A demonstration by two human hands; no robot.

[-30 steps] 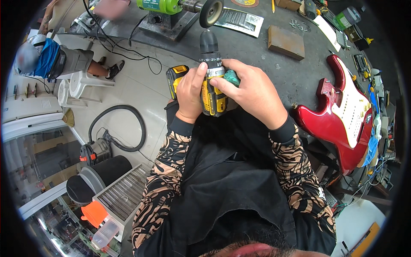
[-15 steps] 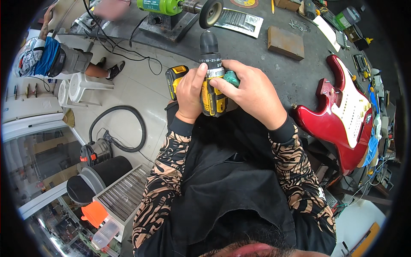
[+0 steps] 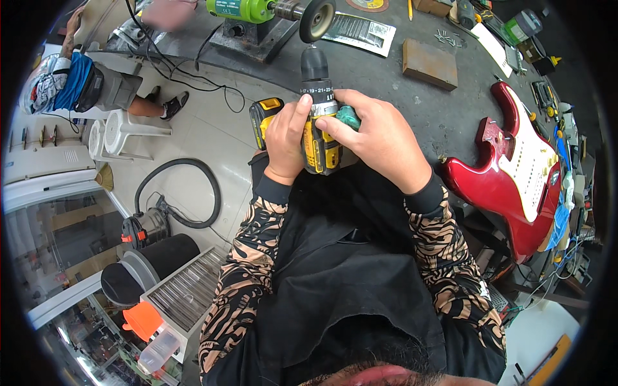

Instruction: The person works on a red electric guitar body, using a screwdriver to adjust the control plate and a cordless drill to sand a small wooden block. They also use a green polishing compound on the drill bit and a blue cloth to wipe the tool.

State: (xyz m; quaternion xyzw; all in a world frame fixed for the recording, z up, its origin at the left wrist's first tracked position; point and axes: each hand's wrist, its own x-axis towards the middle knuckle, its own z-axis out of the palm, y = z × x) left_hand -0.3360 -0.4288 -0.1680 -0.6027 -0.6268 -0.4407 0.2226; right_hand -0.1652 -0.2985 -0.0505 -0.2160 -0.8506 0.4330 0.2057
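Observation:
A yellow and black cordless drill (image 3: 313,143) is in front of me, its black chuck (image 3: 314,63) pointing away from me. My left hand (image 3: 287,136) is closed round the drill, with the battery end (image 3: 265,116) sticking out on the left. A small metal tip shows at the chuck's nose, just below the grey wheel (image 3: 317,19) of the green bench grinder (image 3: 248,9). My right hand (image 3: 385,134) is closed on a dark green lump (image 3: 348,116) beside the drill, its thumb lying against the drill body. What the lump is, I cannot make out.
A red guitar body (image 3: 476,177) with a white pickguard lies at the right. On the dark bench are a wooden block (image 3: 430,64), a packet (image 3: 360,33) and several small screws (image 3: 447,38). A vacuum (image 3: 147,228) with a hose stands on the floor at left, near a person (image 3: 96,87).

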